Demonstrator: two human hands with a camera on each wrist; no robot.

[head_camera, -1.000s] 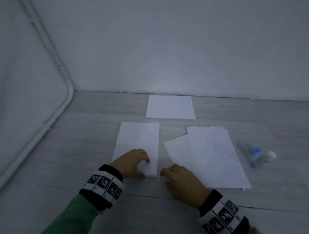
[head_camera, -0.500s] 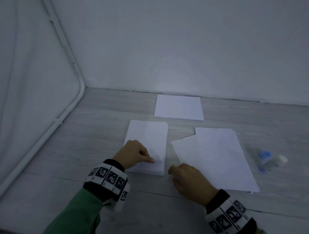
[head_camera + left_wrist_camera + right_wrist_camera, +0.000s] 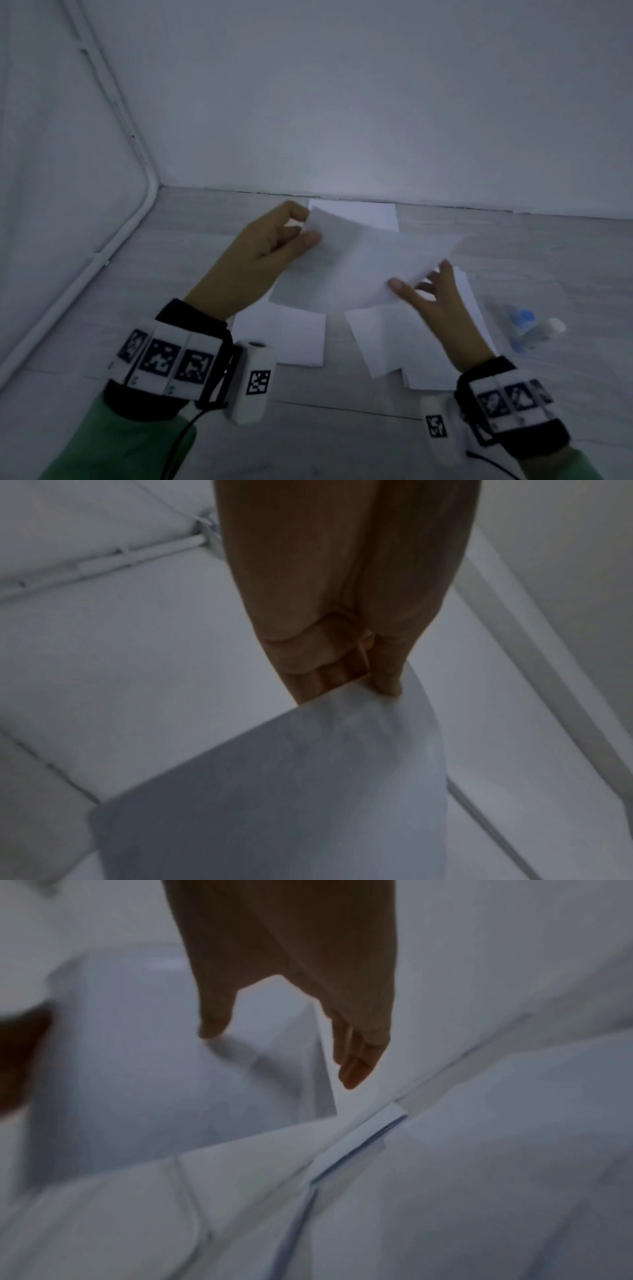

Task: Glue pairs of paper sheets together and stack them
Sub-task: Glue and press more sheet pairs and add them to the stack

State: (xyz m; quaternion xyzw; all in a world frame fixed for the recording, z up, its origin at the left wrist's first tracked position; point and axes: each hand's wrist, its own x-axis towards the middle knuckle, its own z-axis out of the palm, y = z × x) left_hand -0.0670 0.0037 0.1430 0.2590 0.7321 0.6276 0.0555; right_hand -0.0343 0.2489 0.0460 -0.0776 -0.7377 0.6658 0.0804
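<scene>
My left hand (image 3: 306, 228) pinches the corner of a white paper sheet (image 3: 363, 267) between thumb and fingers and holds it in the air over the table. The left wrist view shows the same pinch by my left hand (image 3: 363, 685) at the sheet's (image 3: 308, 791) top corner. My right hand (image 3: 419, 277) is at the sheet's right edge with its fingers spread and straight, the thumb over the paper. In the right wrist view the right hand (image 3: 282, 1056) shows a gap between thumb and fingers, with the sheet (image 3: 143, 1069) there. Below lie a left stack of sheets (image 3: 291, 339) and a looser right pile (image 3: 411, 342).
Another paper stack (image 3: 373, 214) lies at the back, close to the white wall. Glue sticks (image 3: 524, 325) with blue and white ends lie on the grey table (image 3: 342, 428) to the right of the piles. A white tube frame (image 3: 102, 253) runs along the left side.
My left hand pinched the top sheet's corner on the left stack and lifted it up and away. The right hand rose from the table to the lifted sheet's right edge.
</scene>
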